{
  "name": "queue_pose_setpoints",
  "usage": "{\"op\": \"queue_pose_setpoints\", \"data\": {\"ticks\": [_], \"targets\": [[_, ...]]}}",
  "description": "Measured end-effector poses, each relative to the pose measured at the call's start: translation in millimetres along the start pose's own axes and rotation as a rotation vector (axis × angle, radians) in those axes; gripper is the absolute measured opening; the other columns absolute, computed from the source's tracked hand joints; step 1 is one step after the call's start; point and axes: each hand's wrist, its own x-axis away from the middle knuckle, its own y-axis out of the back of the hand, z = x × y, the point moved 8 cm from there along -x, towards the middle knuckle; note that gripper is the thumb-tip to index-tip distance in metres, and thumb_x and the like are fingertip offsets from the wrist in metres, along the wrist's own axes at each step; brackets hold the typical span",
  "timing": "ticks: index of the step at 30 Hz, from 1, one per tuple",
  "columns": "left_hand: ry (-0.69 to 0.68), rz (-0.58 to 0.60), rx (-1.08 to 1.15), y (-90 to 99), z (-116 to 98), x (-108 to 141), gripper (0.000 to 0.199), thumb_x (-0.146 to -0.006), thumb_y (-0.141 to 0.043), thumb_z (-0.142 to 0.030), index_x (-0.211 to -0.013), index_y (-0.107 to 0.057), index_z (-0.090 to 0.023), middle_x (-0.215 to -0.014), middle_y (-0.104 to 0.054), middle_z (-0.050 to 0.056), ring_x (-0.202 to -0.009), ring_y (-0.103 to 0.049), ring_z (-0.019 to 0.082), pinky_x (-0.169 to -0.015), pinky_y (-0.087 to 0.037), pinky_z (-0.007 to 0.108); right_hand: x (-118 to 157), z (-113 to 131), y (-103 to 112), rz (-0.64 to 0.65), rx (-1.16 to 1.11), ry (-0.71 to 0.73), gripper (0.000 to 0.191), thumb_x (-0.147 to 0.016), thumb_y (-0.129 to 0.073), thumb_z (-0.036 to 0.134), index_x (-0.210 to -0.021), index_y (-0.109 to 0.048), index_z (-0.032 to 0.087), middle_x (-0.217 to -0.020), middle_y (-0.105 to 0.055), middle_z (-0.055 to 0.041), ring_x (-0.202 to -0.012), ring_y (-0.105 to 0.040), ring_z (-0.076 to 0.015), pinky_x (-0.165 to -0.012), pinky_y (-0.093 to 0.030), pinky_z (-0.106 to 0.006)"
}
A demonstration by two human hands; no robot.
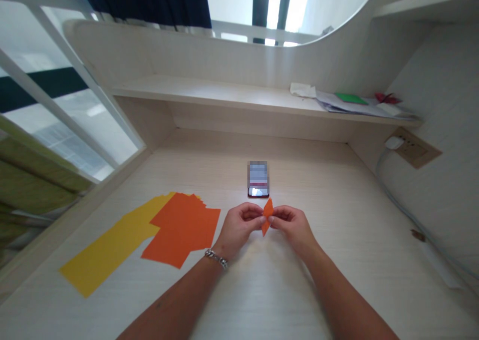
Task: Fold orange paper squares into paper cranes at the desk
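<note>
A small folded piece of orange paper [268, 216], pointed at its top and bottom, is held upright just above the desk. My left hand [241, 226] pinches its left side between thumb and fingers. From the other side, my right hand [295, 225] grips it the same way, so both hands are closed on it. Right beyond the hands lies a phone [258, 179] with its screen lit and blurred. Orange paper sheets [183, 230] are spread to the left of my left hand, overlapping yellow paper sheets [108, 245].
A shelf [209, 94] spans the back of the desk [310, 170]. On it are a crumpled white tissue [303, 90], papers, a green sheet [351, 99] and a red folded paper piece [387, 98]. At right, a cable runs down from a plug [394, 143] in a wall socket.
</note>
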Motion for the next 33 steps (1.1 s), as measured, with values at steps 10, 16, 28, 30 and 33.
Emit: {"op": "queue_pose_setpoints", "data": {"ticks": [10, 16, 28, 30, 33], "targets": [[-0.001, 0.051, 0.012, -3.8, -6, 1, 0.009, -0.069, -0.069, -0.014, -0.078, -0.066, -0.014, -0.074, -0.067, 0.003, -0.068, -0.062, 0.013, -0.068, -0.053, 0.027, 2, 8, -3, -0.016, -0.027, 0.022, 0.014, -0.058, -0.077, 0.019, -0.072, -0.073, 0.019, -0.073, -0.072, -0.0028, -0.067, -0.066, -0.0188, -0.067, -0.055, -0.033], [-0.007, 0.069, 0.019, -4.9, -8, 2, 0.003, -0.069, -0.069, -0.014, -0.069, -0.066, -0.014, -0.071, -0.065, 0.001, -0.066, -0.06, 0.011, -0.066, -0.051, 0.024, 2, 5, -3, 0.021, -0.068, 0.008, 0.013, -0.058, -0.076, 0.017, -0.07, -0.073, 0.019, -0.072, -0.072, -0.0025, -0.066, -0.066, -0.0183, -0.067, -0.055, -0.033], [-0.089, 0.061, -0.191, -4.0, -15, 2, 0.006, -0.07, -0.066, -0.016, -0.074, -0.07, -0.014, -0.075, -0.07, 0.005, -0.07, -0.063, 0.016, -0.07, -0.051, 0.028, 3, 7, 0, -0.013, 0.057, 0.007, 0.014, -0.061, -0.076, 0.02, -0.072, -0.069, 0.016, -0.073, -0.07, -0.0037, -0.066, -0.064, -0.0179, -0.067, -0.053, -0.032], [-0.057, 0.059, -0.145, -4.2, -14, 2, 0.007, -0.07, -0.066, -0.017, -0.075, -0.069, -0.014, -0.074, -0.069, 0.005, -0.07, -0.063, 0.016, -0.07, -0.051, 0.029, 3, 9, 1, -0.028, 0.12, 0.043, 0.014, -0.062, -0.075, 0.021, -0.073, -0.068, 0.017, -0.074, -0.07, -0.0041, -0.068, -0.064, -0.0186, -0.067, -0.053, -0.032], [-0.028, 0.059, -0.081, -5.4, -13, 2, 0.01, -0.069, -0.069, -0.02, -0.077, -0.066, -0.014, -0.075, -0.068, 0.005, -0.071, -0.063, 0.016, -0.069, -0.052, 0.029, 3, 14, 2, -0.043, 0.207, 0.085, 0.014, -0.063, -0.075, 0.024, -0.073, -0.067, 0.018, -0.074, -0.069, -0.0043, -0.066, -0.063, -0.0187, -0.065, -0.052, -0.031]]}}
